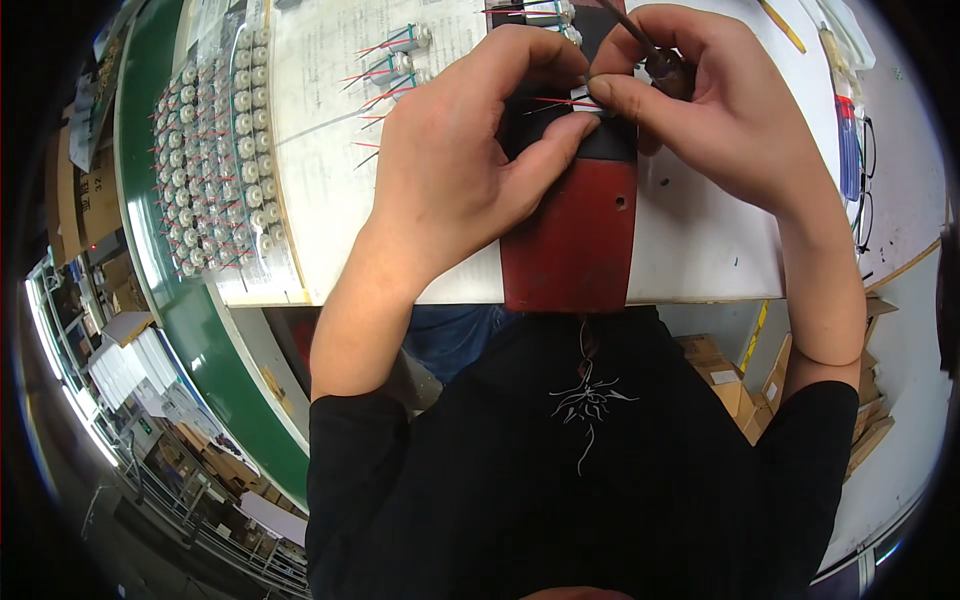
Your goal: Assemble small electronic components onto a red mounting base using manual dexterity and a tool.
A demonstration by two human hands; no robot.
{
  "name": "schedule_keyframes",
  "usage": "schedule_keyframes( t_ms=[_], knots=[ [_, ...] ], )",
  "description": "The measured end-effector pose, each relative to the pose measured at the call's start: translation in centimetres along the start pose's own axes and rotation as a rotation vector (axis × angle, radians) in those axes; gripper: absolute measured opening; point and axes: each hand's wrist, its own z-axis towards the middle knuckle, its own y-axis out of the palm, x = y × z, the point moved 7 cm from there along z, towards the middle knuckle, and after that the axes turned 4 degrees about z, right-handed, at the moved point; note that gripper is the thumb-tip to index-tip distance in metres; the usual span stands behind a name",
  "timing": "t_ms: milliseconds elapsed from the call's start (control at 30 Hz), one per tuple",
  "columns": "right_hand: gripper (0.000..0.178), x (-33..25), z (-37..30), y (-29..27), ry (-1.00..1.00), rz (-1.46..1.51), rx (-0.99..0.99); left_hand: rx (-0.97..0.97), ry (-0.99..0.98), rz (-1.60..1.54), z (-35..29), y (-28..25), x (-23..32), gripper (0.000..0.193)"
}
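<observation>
My left hand (pixel 480 140) and my right hand (pixel 710 120) meet over the dark end of a red block (pixel 570 240). Their thumbs and fingers pinch a small wired motor (pixel 584 98), mostly hidden by the fingertips. Its thin red and black wires point left. Tucked in my right hand is a tool with a brown handle (pixel 670 74) and a thin dark shaft; its tip is out of sight. Several small motors with red and black wires (pixel 408 38) lie left of my left hand. Others sit at the block's far end.
Rows of small white-ended motors (pixel 205 150) fill clear trays at the left of the white table. A yellow pen-like tool (pixel 783 25) lies at the far right. Beside the right edge are a blue-and-red item (pixel 848 150) and glasses (pixel 866 190). Cardboard boxes (pixel 735 385) stand below.
</observation>
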Motion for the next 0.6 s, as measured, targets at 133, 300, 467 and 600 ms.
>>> schedule_keyframes(
  t_ms=[133, 300, 467, 600],
  knots=[
    [0.015, 1.0, 0.5, 0.2, 0.012, 0.091, -0.031, 0.070, 0.013, 0.009, 0.2, -0.1, 0.3, 0.033],
    [0.018, 1.9, 0.6, 0.1, -0.036, 0.168, -0.017, 0.120, 0.011, 0.053, 0.4, 0.0, 0.7, 0.029],
    [0.019, 1.6, 0.5, -0.3, 0.047, 0.061, -0.032, -0.004, 0.036, 0.041, 0.2, 0.1, 0.0, 0.028],
    [0.019, 1.8, -0.9, -2.8, 0.012, 0.085, 0.029, 0.078, 0.047, 0.027, 1.0, 0.2, 0.2, 0.016]
  ],
)
